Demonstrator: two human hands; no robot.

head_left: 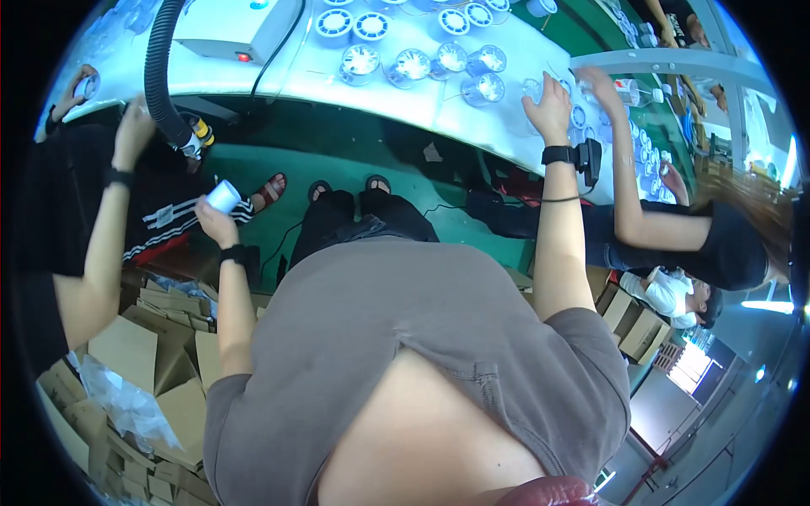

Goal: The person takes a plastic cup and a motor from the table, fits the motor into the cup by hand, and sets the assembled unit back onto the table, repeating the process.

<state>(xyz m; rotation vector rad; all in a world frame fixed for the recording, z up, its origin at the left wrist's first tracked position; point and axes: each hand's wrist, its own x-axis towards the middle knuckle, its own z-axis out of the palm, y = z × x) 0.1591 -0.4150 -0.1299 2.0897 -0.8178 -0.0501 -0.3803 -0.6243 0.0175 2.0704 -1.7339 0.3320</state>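
At the left, away from the table, my left hand (217,226) is closed around a small white cylinder (224,196), held tilted. My right hand (550,110) reaches out over the right part of the table, thumb and fingers apart. Just beside its fingers stands a clear plastic cup (531,89), partly hidden; I see no firm grip on it. Several clear cups with finned white insides, such as one cup (483,88), stand left of that hand. Behind them are white round parts with slotted tops (371,26).
A white box with a red switch (224,32) stands on the white table (295,80). A black hose (158,76) hangs at the left. Co-workers sit on both sides; one's hand (599,88) is close to my right hand. Cardboard boxes (126,350) lie at lower left.
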